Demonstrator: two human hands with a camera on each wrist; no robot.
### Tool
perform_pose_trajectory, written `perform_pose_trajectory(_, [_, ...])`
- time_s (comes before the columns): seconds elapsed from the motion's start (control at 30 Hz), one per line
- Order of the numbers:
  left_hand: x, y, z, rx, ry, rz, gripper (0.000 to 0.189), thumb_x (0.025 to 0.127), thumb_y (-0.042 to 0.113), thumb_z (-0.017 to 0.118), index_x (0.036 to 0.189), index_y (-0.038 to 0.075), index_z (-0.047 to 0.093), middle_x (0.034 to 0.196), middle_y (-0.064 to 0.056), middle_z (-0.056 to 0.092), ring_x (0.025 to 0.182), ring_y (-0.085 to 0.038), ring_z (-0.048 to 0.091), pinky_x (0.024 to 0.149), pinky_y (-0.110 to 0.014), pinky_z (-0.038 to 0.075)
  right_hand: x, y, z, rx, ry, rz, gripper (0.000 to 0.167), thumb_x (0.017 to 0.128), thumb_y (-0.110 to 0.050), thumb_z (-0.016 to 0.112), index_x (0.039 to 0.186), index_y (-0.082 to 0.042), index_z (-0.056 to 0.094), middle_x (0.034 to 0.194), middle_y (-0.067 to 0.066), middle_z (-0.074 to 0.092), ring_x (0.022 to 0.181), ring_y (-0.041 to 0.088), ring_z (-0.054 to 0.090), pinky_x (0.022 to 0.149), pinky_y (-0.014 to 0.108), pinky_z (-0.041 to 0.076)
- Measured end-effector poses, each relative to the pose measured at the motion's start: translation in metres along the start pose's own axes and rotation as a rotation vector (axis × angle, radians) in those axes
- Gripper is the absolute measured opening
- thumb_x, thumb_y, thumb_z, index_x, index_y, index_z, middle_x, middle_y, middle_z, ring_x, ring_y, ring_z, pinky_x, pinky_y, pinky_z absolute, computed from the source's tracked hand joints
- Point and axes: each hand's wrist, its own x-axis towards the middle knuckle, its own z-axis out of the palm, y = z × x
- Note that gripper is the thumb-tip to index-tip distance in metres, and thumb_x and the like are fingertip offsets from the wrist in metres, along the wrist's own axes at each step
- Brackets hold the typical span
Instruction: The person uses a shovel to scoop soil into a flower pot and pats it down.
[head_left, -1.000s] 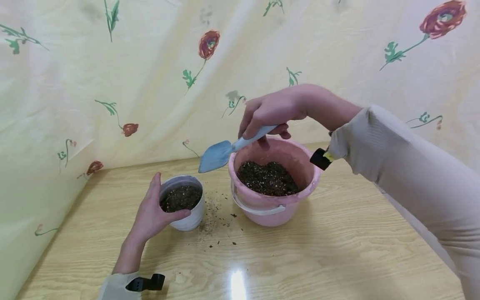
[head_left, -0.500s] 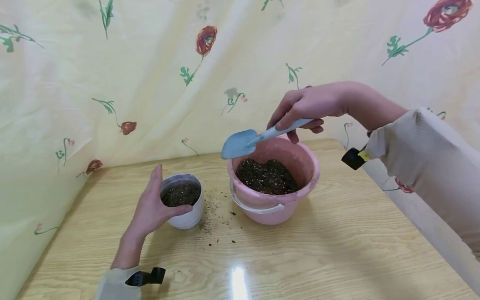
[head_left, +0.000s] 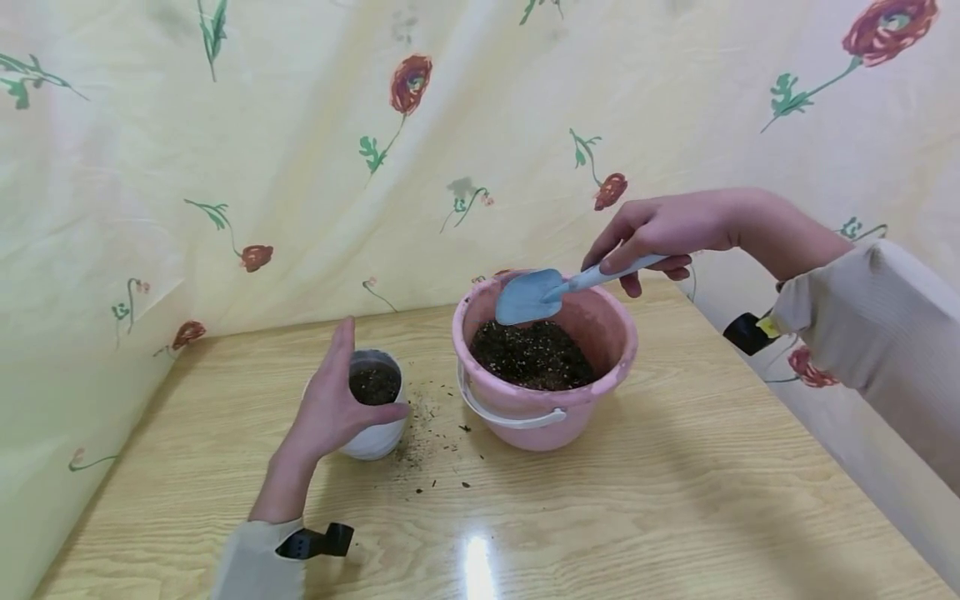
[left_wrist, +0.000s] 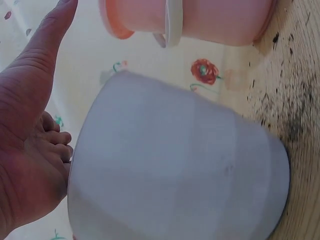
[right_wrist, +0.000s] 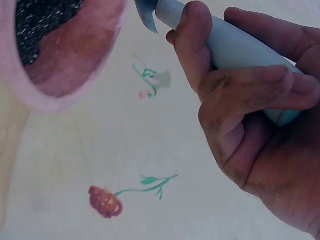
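Head view: right hand [head_left: 671, 223] grips the trowel [head_left: 527, 298] by its handle, blade free over the bucket [head_left: 542, 437] near the desk's [head_left: 637, 500] back edge; left hand [head_left: 328, 410], unclenched, spreads beside the pot [head_left: 377, 440], toward the back-left corner, perhaps for steadying.

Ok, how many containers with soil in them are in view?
2: the white pot beside the left hand, and the pink bucket right of it in the head view. No others show.

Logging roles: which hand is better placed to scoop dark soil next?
The right hand, likely: it grips the blue trowel over the round pink bucket; the left hand is near the round white pot.
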Motion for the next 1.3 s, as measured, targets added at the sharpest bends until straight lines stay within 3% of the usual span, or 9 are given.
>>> perform_pose_trajectory(0.17, [0.004,0.008,0.006,-0.021,-0.014,0.045,0.137,0.060,0.055,0.086,0.155,0.024,-0.008,0.161,-0.007,-0.002,0.147,-0.030,0.004,0.113,-0.057,0.019,0.001,0.009,0.000,-0.003,-0.003,0.011,0.042,0.097,-0.024,0.055,0.136,-0.008,0.054,0.077,0.011,0.064,0.045,0.011,0.035,0.045,0.025,0.041])
perform_pose_trajectory(0.33, [0.009,0.018,0.014,-0.034,-0.031,0.086,0.134,0.062,0.059,0.084,0.154,0.029,-0.008,0.161,0.001,-0.003,0.147,-0.026,0.002,0.113,-0.056,0.019,0.005,0.017,0.004,-0.012,0.005,0.035,0.043,0.097,-0.024,0.056,0.136,-0.008,0.053,0.077,0.009,0.062,0.045,0.012,0.035,0.046,0.025,0.041])
perform_pose_trajectory(0.57, [0.019,0.038,0.023,-0.058,-0.043,0.132,0.136,0.059,0.060,0.085,0.154,0.030,-0.007,0.161,0.005,-0.003,0.147,-0.023,0.004,0.115,-0.053,0.016,0.013,0.028,0.011,-0.068,0.025,0.043,0.039,0.096,-0.023,0.058,0.132,-0.008,0.057,0.076,0.009,0.061,0.048,0.013,0.038,0.046,0.027,0.042])
perform_pose_trajectory(0.77, [0.026,0.056,0.031,-0.068,-0.065,0.133,0.138,0.054,0.063,0.085,0.153,0.035,-0.008,0.160,0.010,-0.004,0.147,-0.020,0.004,0.115,-0.051,0.016,0.022,0.034,0.019,-0.140,0.052,0.044,0.036,0.094,-0.016,0.054,0.128,-0.005,0.058,0.076,0.008,0.057,0.048,0.013,0.040,0.044,0.026,0.041])
perform_pose_trajectory(0.93, [0.030,0.067,0.039,-0.094,-0.082,0.169,0.139,0.054,0.055,0.090,0.153,0.035,-0.005,0.161,0.010,-0.001,0.147,-0.017,0.005,0.115,-0.051,0.016,0.029,0.037,0.023,-0.194,0.073,0.025,0.037,0.091,-0.012,0.053,0.127,-0.003,0.057,0.072,0.004,0.056,0.045,0.012,0.039,0.043,0.026,0.038])
perform_pose_trajectory(1.03, [0.033,0.072,0.045,-0.119,-0.099,0.188,0.137,0.056,0.051,0.090,0.154,0.034,-0.004,0.161,0.008,0.000,0.147,-0.017,0.005,0.115,-0.050,0.016,0.031,0.038,0.026,-0.243,0.107,0.027,0.037,0.090,-0.010,0.053,0.126,-0.004,0.059,0.065,0.001,0.052,0.043,0.012,0.039,0.044,0.027,0.037])
perform_pose_trajectory(1.3, [0.041,0.079,0.064,-0.166,-0.167,0.195,0.123,0.070,0.057,0.080,0.153,0.034,-0.007,0.161,0.008,-0.004,0.146,-0.026,0.012,0.113,-0.052,0.019,0.038,0.042,0.034,-0.434,0.251,-0.050,0.033,0.086,-0.006,0.058,0.117,-0.009,0.067,0.072,0.000,0.053,0.060,0.014,0.045,0.059,0.030,0.039])
